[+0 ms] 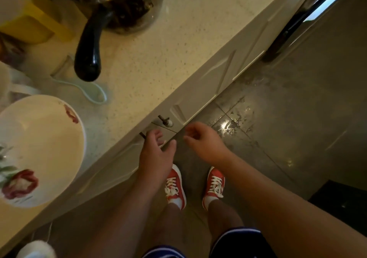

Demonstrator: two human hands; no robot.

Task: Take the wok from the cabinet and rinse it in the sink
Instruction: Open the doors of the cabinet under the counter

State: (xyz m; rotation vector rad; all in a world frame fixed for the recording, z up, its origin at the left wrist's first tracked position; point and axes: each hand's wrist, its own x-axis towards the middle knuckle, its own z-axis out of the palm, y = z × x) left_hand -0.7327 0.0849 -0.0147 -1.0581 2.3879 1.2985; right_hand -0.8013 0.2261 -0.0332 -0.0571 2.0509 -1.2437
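1. The floor [297, 118] of grey tiles fills the right side of the head view, with a bright wet-looking patch of glare near the cabinet base.
2. The countertop [168, 49], pale and speckled, runs diagonally from the lower left to the upper right.
3. Below its edge sit the white cabinet doors [208, 83], which look shut; 1 small knob [165, 120] shows on the door front just above the hands.
4. A large white bowl [37, 148] with red flower prints stands at the left of the counter, close to its edge.
5. A metal pot with a glass lid [127, 3] stands at the top, its black handle [90, 47] pointing down toward the viewer; whether this is the wok, I cannot tell, and no wok is otherwise visible, the cabinet's inside being hidden.
6. A yellow container [33, 23] sits at the upper left, beside the pot.
7. The person's 2 bare forearms reach forward from the bottom of the view.
8. The left hand [156, 154] is at the cabinet door front just under the counter edge, fingers spread apart and holding nothing, its fingertips near a second dark knob [143, 135].
9. The right hand [202, 138] hovers beside it over the floor, fingers loosely curled, empty and apart from the door.
10. 2 red shoes [175, 184] with white laces stand below the hands.
11. A pale green spoon [89, 90] lies on the counter under the handle's tip.
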